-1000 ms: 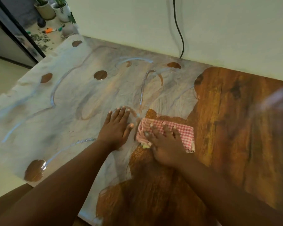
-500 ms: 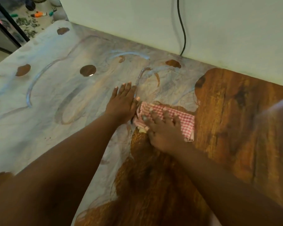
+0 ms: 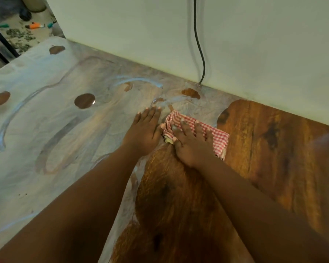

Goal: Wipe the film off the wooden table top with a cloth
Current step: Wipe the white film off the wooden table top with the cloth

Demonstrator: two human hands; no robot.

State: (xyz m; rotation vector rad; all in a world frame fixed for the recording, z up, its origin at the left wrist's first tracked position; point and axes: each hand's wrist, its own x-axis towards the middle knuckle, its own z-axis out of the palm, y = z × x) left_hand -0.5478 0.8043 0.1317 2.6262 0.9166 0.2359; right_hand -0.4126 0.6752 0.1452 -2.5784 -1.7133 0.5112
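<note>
A whitish film (image 3: 46, 130) covers the left and middle of the wooden table top (image 3: 270, 149), with swirls and small bare brown spots in it. The right part and a strip toward me show bare brown wood. A folded red-and-white checked cloth (image 3: 215, 135) lies at the film's edge. My right hand (image 3: 188, 143) presses flat on the cloth with fingers spread. My left hand (image 3: 142, 130) rests flat on the film just left of the cloth, its thumb close to the cloth's left end.
A pale wall (image 3: 254, 44) runs along the table's far edge, and a black cable (image 3: 199, 44) hangs down it to the table top. At the far left, beyond the table's end, the floor holds small tools (image 3: 34, 26) and scattered leaves.
Both hands and the cloth have moved away from me toward the wall. A strip of bare wood now shows behind the cloth where film lay before.
</note>
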